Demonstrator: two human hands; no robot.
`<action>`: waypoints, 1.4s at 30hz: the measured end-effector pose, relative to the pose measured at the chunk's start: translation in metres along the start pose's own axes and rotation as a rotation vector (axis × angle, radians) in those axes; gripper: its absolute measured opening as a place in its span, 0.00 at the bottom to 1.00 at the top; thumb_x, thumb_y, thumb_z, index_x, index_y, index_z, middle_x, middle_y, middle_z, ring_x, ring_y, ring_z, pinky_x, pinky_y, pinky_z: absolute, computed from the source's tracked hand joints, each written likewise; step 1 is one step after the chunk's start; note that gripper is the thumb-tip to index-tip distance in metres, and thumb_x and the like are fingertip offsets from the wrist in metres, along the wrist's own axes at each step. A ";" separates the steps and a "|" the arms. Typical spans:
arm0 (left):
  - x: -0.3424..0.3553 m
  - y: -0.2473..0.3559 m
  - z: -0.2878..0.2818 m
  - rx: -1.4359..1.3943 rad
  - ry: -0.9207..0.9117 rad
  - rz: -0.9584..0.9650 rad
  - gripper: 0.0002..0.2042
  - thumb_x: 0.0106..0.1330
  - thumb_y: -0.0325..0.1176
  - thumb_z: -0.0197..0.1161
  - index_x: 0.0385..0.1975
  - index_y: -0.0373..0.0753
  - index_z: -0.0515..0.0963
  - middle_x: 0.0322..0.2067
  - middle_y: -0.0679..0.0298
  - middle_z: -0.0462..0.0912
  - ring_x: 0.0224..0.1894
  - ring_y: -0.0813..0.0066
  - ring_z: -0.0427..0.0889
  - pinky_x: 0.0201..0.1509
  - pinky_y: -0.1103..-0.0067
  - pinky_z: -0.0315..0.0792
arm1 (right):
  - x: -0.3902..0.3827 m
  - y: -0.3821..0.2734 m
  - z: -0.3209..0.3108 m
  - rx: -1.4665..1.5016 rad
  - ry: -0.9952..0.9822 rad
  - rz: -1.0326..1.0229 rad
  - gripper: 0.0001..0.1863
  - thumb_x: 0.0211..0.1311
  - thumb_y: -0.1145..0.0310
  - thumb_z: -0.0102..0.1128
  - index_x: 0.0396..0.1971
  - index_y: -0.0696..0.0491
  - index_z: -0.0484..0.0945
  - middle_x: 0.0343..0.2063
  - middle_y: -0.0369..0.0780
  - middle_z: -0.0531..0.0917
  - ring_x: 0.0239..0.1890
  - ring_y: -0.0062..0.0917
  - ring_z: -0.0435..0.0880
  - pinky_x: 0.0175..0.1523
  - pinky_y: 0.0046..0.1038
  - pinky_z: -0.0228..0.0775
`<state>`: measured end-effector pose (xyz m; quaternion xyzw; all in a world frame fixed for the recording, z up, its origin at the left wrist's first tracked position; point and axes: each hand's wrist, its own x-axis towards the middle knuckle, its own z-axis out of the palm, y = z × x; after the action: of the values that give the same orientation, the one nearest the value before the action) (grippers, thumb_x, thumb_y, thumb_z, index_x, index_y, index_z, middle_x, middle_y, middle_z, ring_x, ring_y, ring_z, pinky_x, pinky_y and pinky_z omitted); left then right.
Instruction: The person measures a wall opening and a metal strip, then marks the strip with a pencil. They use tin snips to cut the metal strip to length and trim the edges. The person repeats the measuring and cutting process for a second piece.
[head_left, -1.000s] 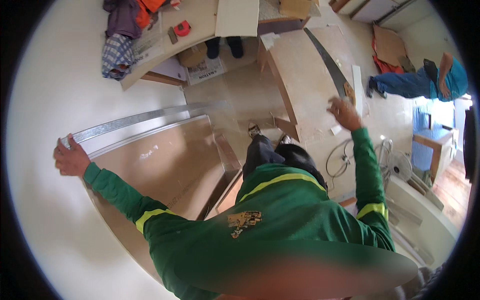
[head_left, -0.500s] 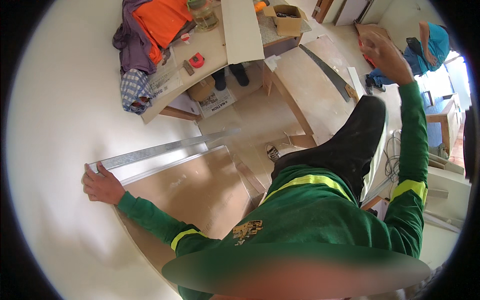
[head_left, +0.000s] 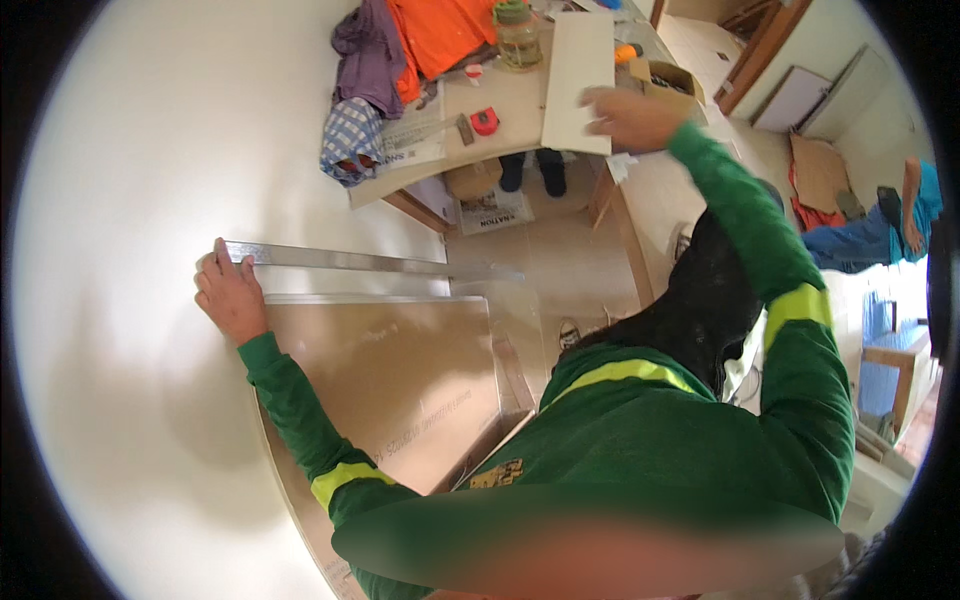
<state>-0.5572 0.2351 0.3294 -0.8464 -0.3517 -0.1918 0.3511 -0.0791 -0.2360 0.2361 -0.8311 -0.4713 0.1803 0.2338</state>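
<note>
At the left, my left hand (head_left: 228,290) grips the end of a long silver metal bar (head_left: 340,257) beside the white wall, above large brown panels (head_left: 370,380). My right hand (head_left: 628,118) is raised near a pale board (head_left: 573,60) on the cluttered table (head_left: 480,140); its fingers are smeared by motion, and I cannot tell whether they touch the board. My dark-clad leg (head_left: 690,300) is lifted toward the lower work surface (head_left: 650,200).
The table holds clothing (head_left: 430,30), a jug (head_left: 518,45), a red tape measure (head_left: 485,121) and a cardboard box (head_left: 672,78). Dark footwear (head_left: 550,175) is underneath. A person in blue (head_left: 880,225) is at the right; a wooden stand (head_left: 895,355) is behind.
My view has turned toward the table. My right hand has risen and swung forward toward the board, and my leg has lifted. My left hand still holds the bar.
</note>
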 end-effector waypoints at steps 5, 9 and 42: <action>-0.002 -0.003 -0.001 -0.051 -0.028 0.020 0.35 0.72 0.43 0.70 0.78 0.50 0.66 0.63 0.64 0.74 0.64 0.60 0.74 0.61 0.60 0.69 | 0.134 -0.056 0.112 -0.313 -0.062 -0.152 0.28 0.64 0.63 0.70 0.61 0.57 0.73 0.57 0.55 0.79 0.60 0.51 0.81 0.64 0.53 0.75; -0.005 -0.008 0.001 -0.145 0.002 0.038 0.37 0.71 0.43 0.71 0.79 0.52 0.65 0.66 0.61 0.73 0.69 0.57 0.72 0.65 0.58 0.68 | 0.186 -0.066 0.171 -0.471 0.147 -0.112 0.35 0.62 0.61 0.74 0.67 0.52 0.70 0.63 0.49 0.75 0.68 0.49 0.76 0.63 0.56 0.74; -0.240 0.203 -0.047 -1.674 -0.418 -0.905 0.22 0.75 0.43 0.70 0.62 0.40 0.75 0.55 0.60 0.83 0.55 0.68 0.83 0.56 0.74 0.82 | 0.211 0.056 0.121 -0.821 0.128 -0.091 0.12 0.65 0.66 0.65 0.44 0.54 0.88 0.45 0.46 0.88 0.56 0.43 0.85 0.49 0.47 0.81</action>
<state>-0.5758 -0.0124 0.1315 -0.6239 -0.4490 -0.3423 -0.5403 0.0007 -0.0515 0.0879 -0.8430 -0.5250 -0.0852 -0.0804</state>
